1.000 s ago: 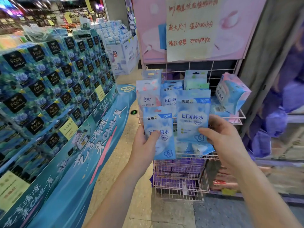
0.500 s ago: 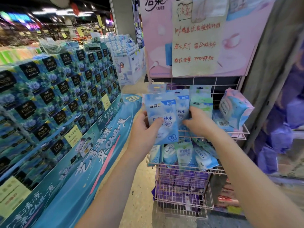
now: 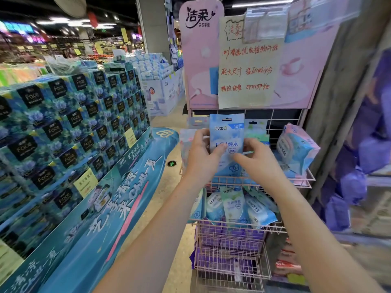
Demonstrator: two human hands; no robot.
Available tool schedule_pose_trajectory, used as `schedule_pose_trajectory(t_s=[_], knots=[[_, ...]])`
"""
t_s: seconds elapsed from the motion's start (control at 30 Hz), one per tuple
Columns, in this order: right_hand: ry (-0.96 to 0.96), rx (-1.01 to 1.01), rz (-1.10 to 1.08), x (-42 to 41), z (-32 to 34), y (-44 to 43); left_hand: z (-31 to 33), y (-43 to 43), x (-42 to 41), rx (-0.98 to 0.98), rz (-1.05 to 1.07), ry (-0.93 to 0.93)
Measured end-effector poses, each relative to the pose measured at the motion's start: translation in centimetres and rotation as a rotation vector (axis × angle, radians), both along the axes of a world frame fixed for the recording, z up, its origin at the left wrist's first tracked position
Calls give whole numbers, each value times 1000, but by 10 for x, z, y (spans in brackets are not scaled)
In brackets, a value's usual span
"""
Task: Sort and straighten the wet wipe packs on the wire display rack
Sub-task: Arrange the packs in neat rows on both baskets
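While our left hand (image 3: 201, 158) grips the blue pack (image 3: 227, 132) upright just above the rack (image 3: 296, 178) top shelf, our right hand (image 3: 257, 162) pinches its right edge. A slack grip could drop it onto the leaning packs (image 3: 232, 206) below.

Blue pack (image 3: 227, 134) higher, upright (left hand (image 3: 201, 159), right hand (image 3: 257, 163) now together)

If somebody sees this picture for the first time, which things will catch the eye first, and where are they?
First, the blue wipe pack held upright in the centre by the left hand and the right hand, in front of the pink wire rack. Next, the handwritten notice on the pink board over the rack, and the wall of dark blue Face boxes at the left.
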State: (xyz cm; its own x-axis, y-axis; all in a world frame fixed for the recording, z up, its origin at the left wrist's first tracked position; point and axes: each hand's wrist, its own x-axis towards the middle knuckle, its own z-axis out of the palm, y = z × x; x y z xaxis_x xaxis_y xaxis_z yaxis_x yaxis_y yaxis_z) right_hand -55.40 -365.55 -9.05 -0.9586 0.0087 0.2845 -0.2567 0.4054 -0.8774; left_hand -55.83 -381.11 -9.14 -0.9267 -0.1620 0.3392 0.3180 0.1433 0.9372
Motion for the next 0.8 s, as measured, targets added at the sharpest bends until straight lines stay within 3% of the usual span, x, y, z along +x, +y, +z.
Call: schedule_pose_trajectory(t_s=[0.17,0.4,0.6,0.8], knots=[[155,6,-129,-3,-14,-3,-5,-4,-6,-289,160,98],[96,239,-141,-5,-30,6,-13,-9,-5,-520,156,25],[17,376,-75,-1,-39,11,-32,-8,7,-660,191,-35],[-4,267,-88,1,-34,11,-24,-10,8,-690,336,-7]])
